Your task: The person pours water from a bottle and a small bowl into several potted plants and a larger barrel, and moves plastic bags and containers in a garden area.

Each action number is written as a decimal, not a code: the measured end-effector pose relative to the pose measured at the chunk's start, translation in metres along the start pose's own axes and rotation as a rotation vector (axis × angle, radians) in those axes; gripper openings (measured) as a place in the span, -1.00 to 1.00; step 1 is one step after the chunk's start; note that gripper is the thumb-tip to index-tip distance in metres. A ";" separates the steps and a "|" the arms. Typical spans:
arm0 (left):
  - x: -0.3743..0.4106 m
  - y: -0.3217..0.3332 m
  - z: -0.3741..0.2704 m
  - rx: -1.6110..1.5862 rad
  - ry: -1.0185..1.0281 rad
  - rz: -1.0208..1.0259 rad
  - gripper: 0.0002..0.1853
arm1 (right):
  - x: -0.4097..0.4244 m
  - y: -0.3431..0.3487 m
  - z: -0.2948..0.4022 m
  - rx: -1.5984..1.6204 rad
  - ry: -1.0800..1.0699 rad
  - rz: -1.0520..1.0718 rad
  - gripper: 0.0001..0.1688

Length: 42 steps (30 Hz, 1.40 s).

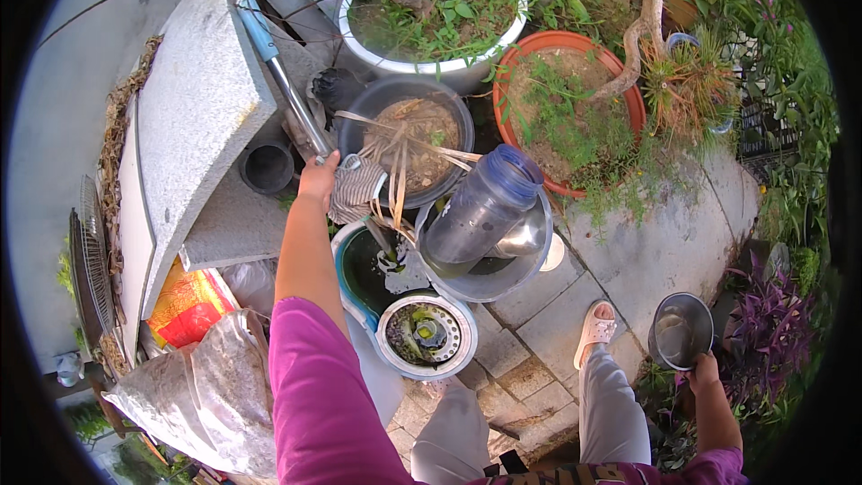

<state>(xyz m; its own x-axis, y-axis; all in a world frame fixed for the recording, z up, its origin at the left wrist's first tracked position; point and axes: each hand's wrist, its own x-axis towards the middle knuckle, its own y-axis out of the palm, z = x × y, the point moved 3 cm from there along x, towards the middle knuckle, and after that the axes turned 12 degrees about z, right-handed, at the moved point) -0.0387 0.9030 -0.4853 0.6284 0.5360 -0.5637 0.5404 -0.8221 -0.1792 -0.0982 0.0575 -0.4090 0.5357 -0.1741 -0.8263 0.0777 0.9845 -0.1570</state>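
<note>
My left hand [318, 182] is closed around the lower part of a metal mop handle [297, 104] with a light blue grip. A striped cloth [357, 190] hangs right beside my fingers. The pole slants down behind the cloth towards a mop bucket [347, 269] holding dark water. At the bucket's near end is a white spinner basket [448, 350] with wet debris in it. Off to the right, my right hand [704, 370] grips the edge of a metal pot [681, 331], which is tilted so its inside shows.
A large bluish plastic bottle [475, 215] leans in a translucent tub [542, 249] beside a metal bowl [522, 237]. Beyond stand a black pot [465, 128], a terracotta-coloured planter [515, 57] and a white-rimmed planter [431, 67]. Stone slabs [195, 101] flank the left; purple-leaved plants [768, 337] border the right.
</note>
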 end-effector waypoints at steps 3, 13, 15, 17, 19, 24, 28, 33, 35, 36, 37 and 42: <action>-0.003 -0.017 -0.006 0.254 -0.042 -0.185 -0.45 | -0.009 0.012 0.003 0.028 0.019 0.037 -0.66; -0.003 0.003 0.016 -0.115 -0.142 0.120 -0.39 | 0.000 0.025 -0.003 0.102 -0.037 0.133 -0.59; -0.004 0.003 0.014 -0.128 -0.173 0.241 -0.43 | -0.002 0.022 -0.005 -0.125 -0.134 0.095 -0.60; -0.004 0.001 0.007 -0.160 -0.191 0.259 -0.46 | -0.004 0.023 -0.012 -0.053 -0.015 0.108 -0.65; -0.006 0.003 0.002 -0.150 -0.108 0.151 -0.50 | -0.005 0.026 -0.016 -0.040 0.022 0.072 -0.62; -0.009 0.011 -0.004 0.100 0.035 -0.030 -0.62 | 0.001 0.047 -0.017 -0.082 0.031 0.038 -0.61; -0.014 0.006 -0.005 0.255 0.085 -0.022 -0.64 | 0.005 0.065 -0.014 -0.043 0.044 0.087 -0.59; -0.023 0.011 -0.013 0.479 0.125 -0.233 -0.64 | 0.007 0.086 -0.007 -0.026 -0.020 0.183 -0.59; -0.030 0.017 -0.015 0.520 0.123 -0.283 -0.64 | 0.004 0.087 -0.004 -0.068 0.012 0.120 -0.60; -0.031 0.017 -0.015 0.485 0.079 -0.268 -0.67 | 0.002 0.087 -0.003 -0.097 0.031 0.117 -0.60; -0.033 0.019 -0.016 0.449 0.106 -0.253 -0.67 | 0.000 0.087 -0.001 -0.099 0.027 0.160 -0.61; -0.024 0.021 -0.021 0.440 0.071 -0.260 -0.67 | 0.004 0.084 0.007 -0.135 0.048 0.126 -0.63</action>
<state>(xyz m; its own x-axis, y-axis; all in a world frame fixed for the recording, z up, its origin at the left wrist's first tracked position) -0.0305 0.8769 -0.4591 0.5497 0.7324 -0.4019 0.4067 -0.6548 -0.6370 -0.0841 0.1397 -0.4217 0.4932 -0.0536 -0.8683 -0.1030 0.9875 -0.1195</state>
